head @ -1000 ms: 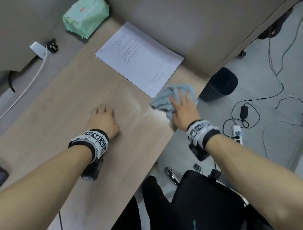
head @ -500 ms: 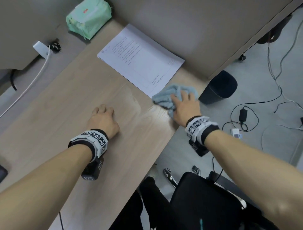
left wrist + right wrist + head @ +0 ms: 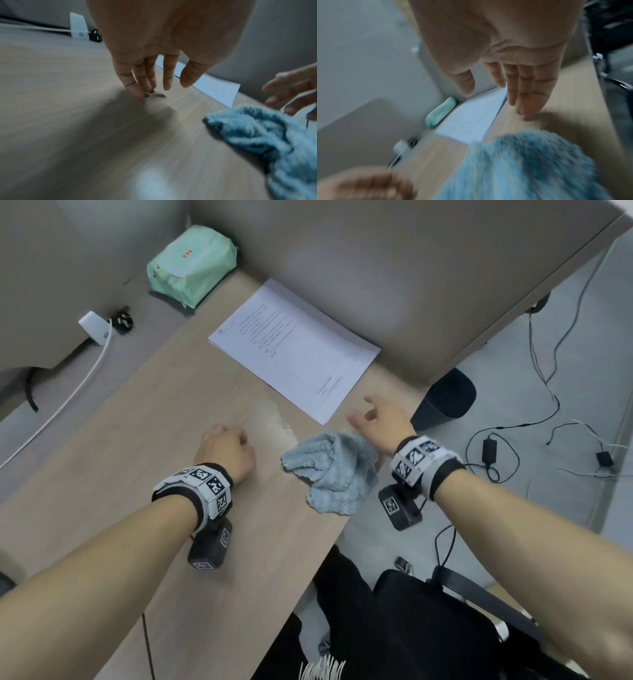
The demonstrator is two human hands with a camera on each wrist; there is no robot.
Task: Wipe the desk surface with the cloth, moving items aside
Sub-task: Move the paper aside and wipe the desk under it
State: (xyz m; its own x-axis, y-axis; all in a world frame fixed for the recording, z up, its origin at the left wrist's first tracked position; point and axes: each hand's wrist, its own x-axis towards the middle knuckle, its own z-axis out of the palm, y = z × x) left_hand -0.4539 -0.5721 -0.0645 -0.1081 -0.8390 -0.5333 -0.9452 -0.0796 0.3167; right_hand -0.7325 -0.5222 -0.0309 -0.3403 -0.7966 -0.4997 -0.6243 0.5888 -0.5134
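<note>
A crumpled light-blue cloth [image 3: 332, 474] [image 3: 257, 135] [image 3: 530, 162] lies loose on the wooden desk [image 3: 137, 440] near its front edge. My right hand [image 3: 376, 419] [image 3: 513, 88] is just beyond the cloth, apart from it. Its fingers are straight and hold nothing, and the tips hang close to the desk beside the corner of a printed paper sheet [image 3: 294, 347] [image 3: 471, 121]. My left hand [image 3: 222, 446] [image 3: 154, 81] is to the left of the cloth, fingers pointing down with the tips touching the desk. A damp streak [image 3: 274, 419] shows between the hands.
A green tissue pack [image 3: 191, 265] sits in the back corner against the grey partition. A white plug [image 3: 94, 326] with its cable lies at the far left. Off the desk's right end stand a black bin [image 3: 445, 398] and floor cables [image 3: 496, 453]. A black chair [image 3: 445, 611] is below.
My right hand has let go of the cloth and lifted forward toward the paper. The cloth now lies free, nearer the front edge. The left hand has stayed in place.
</note>
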